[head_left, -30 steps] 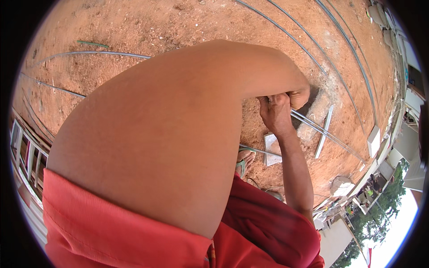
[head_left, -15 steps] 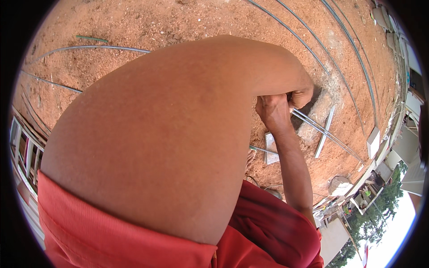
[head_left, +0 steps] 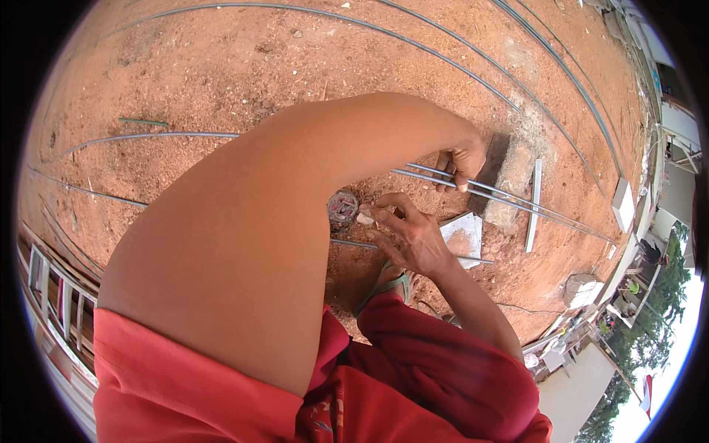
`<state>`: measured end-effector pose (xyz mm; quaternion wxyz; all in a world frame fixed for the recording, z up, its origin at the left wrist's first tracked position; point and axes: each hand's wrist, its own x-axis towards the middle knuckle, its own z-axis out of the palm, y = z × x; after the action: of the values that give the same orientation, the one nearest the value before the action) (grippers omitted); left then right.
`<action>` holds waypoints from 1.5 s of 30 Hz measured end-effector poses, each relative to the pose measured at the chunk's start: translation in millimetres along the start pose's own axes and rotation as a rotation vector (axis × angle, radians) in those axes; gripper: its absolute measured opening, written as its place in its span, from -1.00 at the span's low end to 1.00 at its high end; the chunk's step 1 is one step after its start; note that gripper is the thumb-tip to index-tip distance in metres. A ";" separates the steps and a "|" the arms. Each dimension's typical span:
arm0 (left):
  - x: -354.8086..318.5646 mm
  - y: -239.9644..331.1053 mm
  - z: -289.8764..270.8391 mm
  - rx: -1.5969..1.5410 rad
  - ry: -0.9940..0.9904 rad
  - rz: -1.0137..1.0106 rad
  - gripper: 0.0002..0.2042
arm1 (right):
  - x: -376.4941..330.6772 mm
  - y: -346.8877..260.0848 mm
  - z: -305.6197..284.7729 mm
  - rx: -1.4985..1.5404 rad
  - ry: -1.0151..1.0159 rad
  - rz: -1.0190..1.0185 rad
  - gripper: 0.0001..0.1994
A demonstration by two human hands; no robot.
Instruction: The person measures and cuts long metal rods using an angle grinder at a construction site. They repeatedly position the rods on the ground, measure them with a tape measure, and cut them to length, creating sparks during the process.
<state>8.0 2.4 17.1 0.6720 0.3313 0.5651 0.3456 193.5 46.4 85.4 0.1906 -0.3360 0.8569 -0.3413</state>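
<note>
Your left hand [head_left: 461, 159] closes round the paired steel rods [head_left: 517, 199] at three o'clock of centre, pinning them on the block [head_left: 509, 181]; your right hand [head_left: 410, 236] pinches a small pale piece [head_left: 365, 217] beside the wire coil [head_left: 343, 207]; keep the rods pressed flat while marking

Right of our left hand [head_left: 464, 161], a block [head_left: 511, 184] and flat bar [head_left: 533, 205] crowd us; beyond lies open dirt [head_left: 244, 66].
</note>
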 end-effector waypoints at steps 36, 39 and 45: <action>-101.3 122.2 32.5 0.618 0.637 -0.178 -0.35 | 112.5 23.6 -29.5 -0.162 0.317 -0.019 -0.69; -66.8 116.3 51.0 0.416 0.590 -0.243 -0.31 | 141.4 -8.4 -9.1 -0.002 0.101 -0.014 -0.61; -100.0 61.2 58.1 0.415 0.996 -0.157 -0.37 | 82.8 -21.5 -12.9 -0.403 0.172 -0.311 -0.53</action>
<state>47.7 -51.6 129.5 0.2674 0.2102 0.8944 0.2906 137.9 -17.8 101.7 -0.0084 -0.4646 0.8586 -0.2165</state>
